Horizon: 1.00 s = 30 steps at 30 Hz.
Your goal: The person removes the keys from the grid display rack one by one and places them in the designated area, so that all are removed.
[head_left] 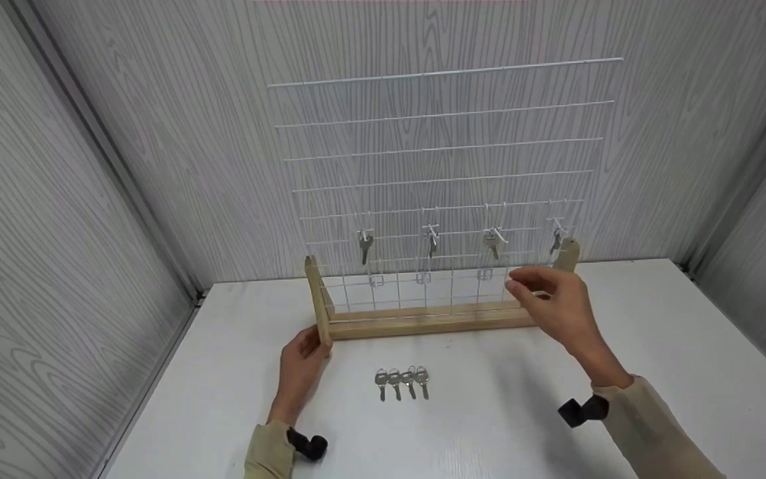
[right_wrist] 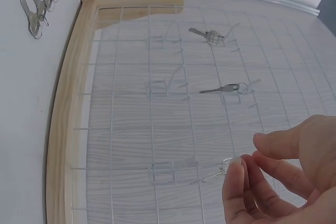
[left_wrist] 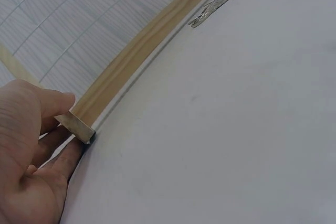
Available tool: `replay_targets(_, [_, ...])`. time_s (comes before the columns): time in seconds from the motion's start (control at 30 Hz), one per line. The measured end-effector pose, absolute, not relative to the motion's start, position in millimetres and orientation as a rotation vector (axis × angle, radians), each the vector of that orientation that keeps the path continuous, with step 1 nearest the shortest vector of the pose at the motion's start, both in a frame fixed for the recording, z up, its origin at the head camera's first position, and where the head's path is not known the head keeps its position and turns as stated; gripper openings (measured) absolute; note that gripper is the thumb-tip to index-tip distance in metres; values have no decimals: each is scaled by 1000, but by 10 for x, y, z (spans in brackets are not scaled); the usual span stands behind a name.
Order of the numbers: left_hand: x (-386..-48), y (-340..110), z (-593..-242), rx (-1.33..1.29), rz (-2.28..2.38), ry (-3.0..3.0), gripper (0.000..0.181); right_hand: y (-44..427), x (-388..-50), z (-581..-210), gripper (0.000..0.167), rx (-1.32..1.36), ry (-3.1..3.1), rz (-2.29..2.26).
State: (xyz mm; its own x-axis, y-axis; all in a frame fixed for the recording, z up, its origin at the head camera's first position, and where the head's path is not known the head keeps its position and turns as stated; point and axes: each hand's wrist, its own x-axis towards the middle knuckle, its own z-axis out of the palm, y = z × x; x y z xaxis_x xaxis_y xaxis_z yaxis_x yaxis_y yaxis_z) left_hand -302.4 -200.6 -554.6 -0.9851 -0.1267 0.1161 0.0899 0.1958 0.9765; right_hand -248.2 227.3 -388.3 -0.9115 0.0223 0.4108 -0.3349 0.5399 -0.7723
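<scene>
My left hand [head_left: 302, 362] grips the front end of the wooden side foot [head_left: 320, 299] of a white wire grid rack [head_left: 439, 179]; in the left wrist view, thumb and fingers lie on either side of the wood. In front of the rack's lower right part is my right hand [head_left: 552, 303], its fingers loosely bent, with nothing seen between thumb and forefinger. Several keys hang from white hooks on the grid, among them a left key [head_left: 366, 247] and a right key [head_left: 556, 239]. In the right wrist view, my fingers partly cover one hanging key [right_wrist: 214, 176].
Several loose keys [head_left: 401, 384] with small rings lie in a row on the white table [head_left: 463, 426], in front of the rack's wooden base bar [head_left: 423, 324]. Lower hooks [head_left: 423, 277] on the grid hold no keys. Wood-grain panels [head_left: 157, 133] stand behind and at both sides.
</scene>
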Motion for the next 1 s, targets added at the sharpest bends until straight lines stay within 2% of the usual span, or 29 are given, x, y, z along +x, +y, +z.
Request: replay_targets(1.0, [-2999,-2002,-5520,68,-1888,-2303,50,2795,-2640,-3650,26,156,-2242,1220])
